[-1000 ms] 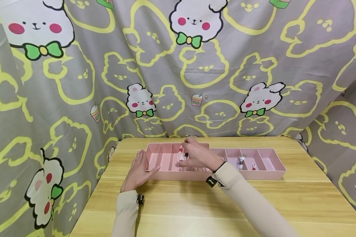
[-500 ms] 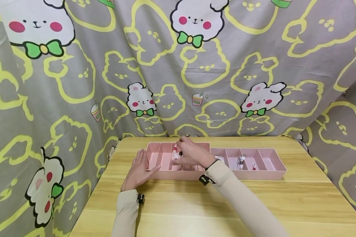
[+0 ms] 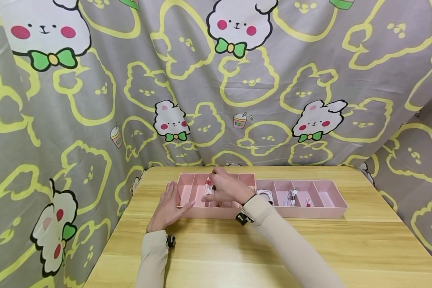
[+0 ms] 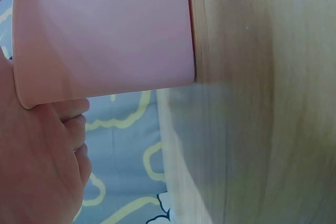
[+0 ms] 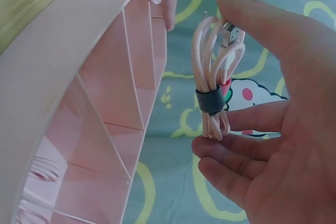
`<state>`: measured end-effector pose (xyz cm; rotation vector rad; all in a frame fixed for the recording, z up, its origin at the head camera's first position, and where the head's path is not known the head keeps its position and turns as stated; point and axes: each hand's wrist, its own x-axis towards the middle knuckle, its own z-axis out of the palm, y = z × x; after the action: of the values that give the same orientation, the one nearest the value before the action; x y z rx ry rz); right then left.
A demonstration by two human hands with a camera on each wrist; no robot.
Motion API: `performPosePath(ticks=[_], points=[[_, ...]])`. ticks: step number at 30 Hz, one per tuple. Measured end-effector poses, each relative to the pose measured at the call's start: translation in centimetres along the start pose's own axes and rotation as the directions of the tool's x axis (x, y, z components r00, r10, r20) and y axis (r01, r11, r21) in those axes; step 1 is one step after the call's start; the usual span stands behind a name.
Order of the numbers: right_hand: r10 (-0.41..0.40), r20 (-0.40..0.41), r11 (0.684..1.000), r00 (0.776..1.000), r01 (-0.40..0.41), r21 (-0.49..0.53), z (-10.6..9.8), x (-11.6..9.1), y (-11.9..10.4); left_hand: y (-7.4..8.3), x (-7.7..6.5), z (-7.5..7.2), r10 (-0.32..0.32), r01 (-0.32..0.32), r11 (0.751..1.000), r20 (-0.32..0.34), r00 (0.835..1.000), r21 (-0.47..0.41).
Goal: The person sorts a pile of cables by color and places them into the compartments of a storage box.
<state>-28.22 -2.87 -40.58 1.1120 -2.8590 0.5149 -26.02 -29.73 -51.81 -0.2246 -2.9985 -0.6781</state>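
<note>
My right hand [image 3: 227, 188] pinches a coiled pale pink USB cable [image 5: 211, 72] between thumb and fingers. A black strap [image 5: 210, 102] binds the coil, and a bit of red shows behind it. In the head view, hand and cable are over the middle compartments of the left pink divided box [image 3: 205, 213]. My left hand [image 3: 168, 209] rests against that box's left end, fingers extended along the end wall and thumb towards the front rim. Other pale pink cables [image 5: 44, 169] lie in compartments of a box, partly hidden.
A second pink divided box [image 3: 317, 213] adjoins on the right. It holds a white coiled cable [image 3: 265, 195], a grey-white cable with a dark tie [image 3: 291, 198] and a small red-and-white piece [image 3: 308, 203]. A patterned curtain [image 3: 201, 88] hangs behind the wooden table [image 3: 216, 252].
My right hand has moved left with the cable, along the left box, uncovering more of the white cable at right. My left hand has stayed at the box's end.
</note>
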Motion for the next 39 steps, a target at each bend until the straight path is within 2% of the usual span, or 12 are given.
performPosePath(ticks=[19, 33, 39], points=[[0.072, 0.062, 0.996, 0.995, -0.075, 0.043, 1.5, 1.7, -0.1, 0.1, -0.1, -0.1, 0.009, -0.009, 1.000, -0.007, 1.000, -0.003], [0.070, 0.070, 0.997, 0.995, -0.073, 0.036, 2.5, 2.5, -0.2, 0.1, -0.1, -0.2, 0.004, -0.004, 1.000, 0.003, 1.000, 0.000], [0.043, 0.061, 0.999, 0.997, -0.044, 0.019, 2.7, 2.7, -0.2, 0.1, 0.0, -0.1, 0.004, -0.004, 1.000, 0.003, 1.000, 0.002]])
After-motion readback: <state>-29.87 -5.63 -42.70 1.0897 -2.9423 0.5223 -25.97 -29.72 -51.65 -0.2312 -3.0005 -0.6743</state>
